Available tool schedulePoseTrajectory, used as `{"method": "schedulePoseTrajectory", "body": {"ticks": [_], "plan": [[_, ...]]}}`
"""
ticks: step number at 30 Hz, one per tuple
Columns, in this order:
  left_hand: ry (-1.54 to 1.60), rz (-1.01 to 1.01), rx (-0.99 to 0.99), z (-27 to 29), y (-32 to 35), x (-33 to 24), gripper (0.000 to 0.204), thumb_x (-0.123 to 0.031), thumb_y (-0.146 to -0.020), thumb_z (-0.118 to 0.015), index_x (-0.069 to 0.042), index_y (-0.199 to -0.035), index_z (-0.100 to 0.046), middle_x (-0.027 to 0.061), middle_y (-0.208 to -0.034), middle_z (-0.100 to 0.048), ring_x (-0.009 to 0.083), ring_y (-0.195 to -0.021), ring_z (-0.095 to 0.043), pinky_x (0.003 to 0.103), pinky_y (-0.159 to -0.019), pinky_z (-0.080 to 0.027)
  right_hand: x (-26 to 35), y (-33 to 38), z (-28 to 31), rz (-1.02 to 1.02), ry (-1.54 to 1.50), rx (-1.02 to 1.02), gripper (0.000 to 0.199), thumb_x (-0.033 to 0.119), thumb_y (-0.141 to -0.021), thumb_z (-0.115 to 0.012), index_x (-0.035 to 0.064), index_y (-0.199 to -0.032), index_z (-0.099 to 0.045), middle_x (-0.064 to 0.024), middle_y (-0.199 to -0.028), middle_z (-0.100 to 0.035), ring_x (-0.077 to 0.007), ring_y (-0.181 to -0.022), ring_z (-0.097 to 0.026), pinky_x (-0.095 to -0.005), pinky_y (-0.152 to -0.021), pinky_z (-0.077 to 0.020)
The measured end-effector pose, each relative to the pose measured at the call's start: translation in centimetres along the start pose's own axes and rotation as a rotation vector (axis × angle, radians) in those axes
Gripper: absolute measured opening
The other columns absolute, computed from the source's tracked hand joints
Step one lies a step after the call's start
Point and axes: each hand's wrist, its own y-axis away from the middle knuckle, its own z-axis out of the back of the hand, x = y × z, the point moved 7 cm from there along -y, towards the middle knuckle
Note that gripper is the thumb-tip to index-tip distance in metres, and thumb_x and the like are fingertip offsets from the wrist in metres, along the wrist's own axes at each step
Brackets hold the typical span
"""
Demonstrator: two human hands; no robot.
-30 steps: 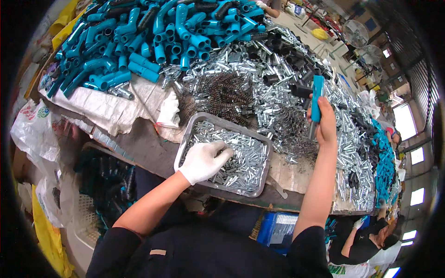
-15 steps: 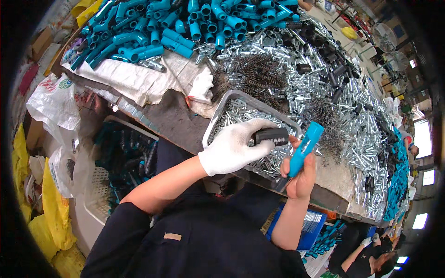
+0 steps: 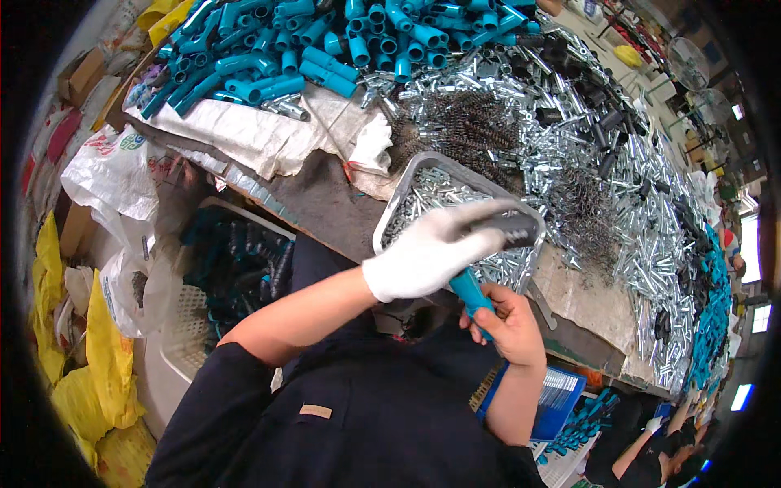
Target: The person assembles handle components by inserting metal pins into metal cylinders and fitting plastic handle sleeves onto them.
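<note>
My left hand (image 3: 431, 250), in a white knit glove, is closed around a black ribbed cylindrical part (image 3: 518, 228), partly blurred, above a grey tray (image 3: 388, 218) of small metal pins. Just below it, my bare right hand (image 3: 511, 324) grips a teal tubular handle (image 3: 469, 294) between thumb and fingers. The handle tilts up and left, and its upper end meets the underside of the glove, which hides part of it. A flat grey metal piece (image 3: 542, 306) lies at the table edge beside my right hand.
Teal handles (image 3: 325, 69) are heaped at the far left of the table. Dark springs (image 3: 464, 130), metal pins (image 3: 651, 244) and black sleeves (image 3: 606, 130) cover the far and right side. A white crate (image 3: 185, 329) of parts stands lower left; another person's arm (image 3: 634, 455) shows lower right.
My right hand has lowered the teal handle and swung it from pointing up-right to up-left, under the glove. My left hand has moved slightly right with the black part.
</note>
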Motion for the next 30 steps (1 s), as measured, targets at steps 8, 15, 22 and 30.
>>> {"method": "schedulePoseTrajectory", "body": {"ticks": [8, 15, 22, 30], "plan": [[-0.259, -0.202, -0.448, 1.0, -0.3, -0.7, 0.076, -0.021, -0.086, -0.063, -0.005, -0.15, -0.027, 0.0163, -0.117, -0.061, 0.0191, -0.102, -0.058, 0.029, -0.092, -0.045, 2.1, -1.3, -1.6, 0.234, -0.269, -0.335, 0.033, 0.031, -0.098, -0.057, -0.001, -0.108, -0.055, -0.0094, -0.08, -0.063, -0.0112, -0.057, -0.054, -0.023, -0.048, -0.0405], [-0.391, -0.024, -0.121, -1.0, -0.5, -1.2, 0.065, -0.024, -0.082, -0.065, -0.007, -0.139, -0.039, 0.0181, -0.118, -0.06, 0.0248, -0.108, -0.06, 0.037, -0.094, -0.046, 1.5, -2.1, -2.1, 0.248, -0.958, -0.093, 0.038, 0.035, -0.101, -0.048, -0.0003, -0.114, -0.052, -0.012, -0.087, -0.059, -0.0134, -0.056, -0.052, -0.0245, -0.045, -0.0393], [-0.752, -0.169, -0.107, -0.6, -0.6, -1.5, 0.06, -0.03, -0.083, -0.064, -0.001, -0.133, -0.046, 0.025, -0.107, -0.063, 0.0391, -0.103, -0.062, 0.043, -0.09, -0.048, 1.8, -2.4, 0.4, 0.16, -0.419, -0.464, 0.044, 0.045, -0.103, -0.041, 0.0042, -0.114, -0.053, -0.0036, -0.07, -0.056, -0.0096, -0.045, -0.046, -0.0231, -0.038, -0.0348], [-1.588, -0.092, -0.59, 13.7, -3.5, -3.5, 0.05, -0.041, -0.079, -0.066, -0.003, -0.11, -0.059, 0.0167, -0.095, -0.067, 0.0366, -0.09, -0.066, 0.046, -0.08, -0.053, 1.9, -3.1, 1.2, 0.176, -0.086, -0.519, 0.049, 0.043, -0.103, -0.043, 0.0048, -0.132, -0.048, 0.0001, -0.065, -0.047, -0.005, -0.042, -0.04, -0.0205, -0.038, -0.0311]]}}
